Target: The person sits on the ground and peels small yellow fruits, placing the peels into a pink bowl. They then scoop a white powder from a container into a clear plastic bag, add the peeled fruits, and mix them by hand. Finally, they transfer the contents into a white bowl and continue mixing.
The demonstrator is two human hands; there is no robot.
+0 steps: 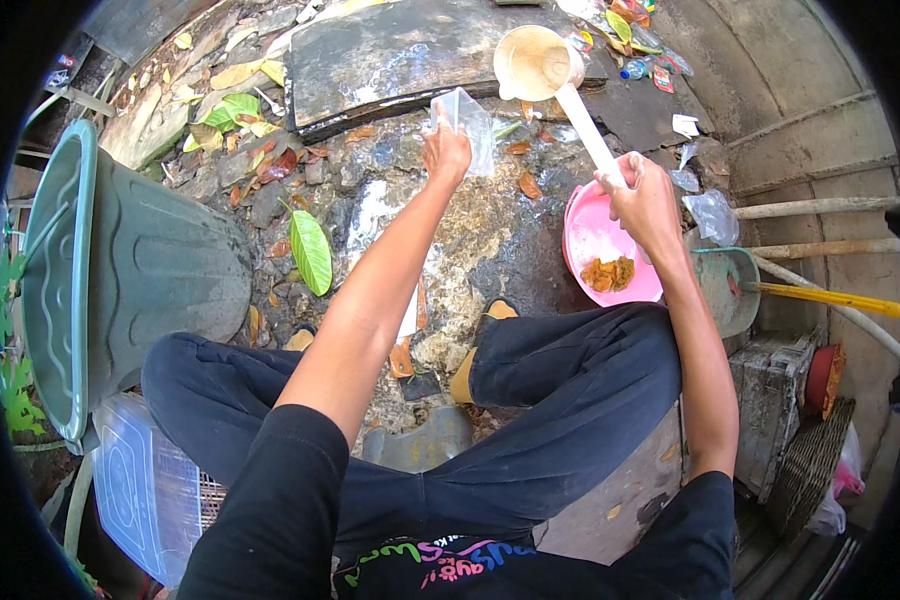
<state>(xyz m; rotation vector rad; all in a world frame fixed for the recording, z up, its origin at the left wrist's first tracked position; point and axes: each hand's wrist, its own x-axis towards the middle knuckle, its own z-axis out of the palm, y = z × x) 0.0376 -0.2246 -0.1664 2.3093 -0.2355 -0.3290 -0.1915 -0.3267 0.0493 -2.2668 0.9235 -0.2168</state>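
Observation:
In the head view, my left hand [447,150] is stretched forward over the wet stone ground, gripping a clear plastic bag [474,127] that hangs spread out beside its fingers. My right hand [634,195] holds the long white handle of a plastic water dipper [538,64], whose round cup points away from me, stained brown inside. Below my right hand stands a pink plastic basin [649,283] with some orange-brown food [609,274] in it. A knife [412,322] seems to lie on the ground between my feet, its brown handle towards me.
A large green plastic bin [165,255] stands tilted at the left, above a clear plastic container [146,480]. A dark slab [397,60] lies ahead. At the right are a green dustpan [727,292] with a yellow handle, pipes, a wooden box [772,405] and litter along the wall.

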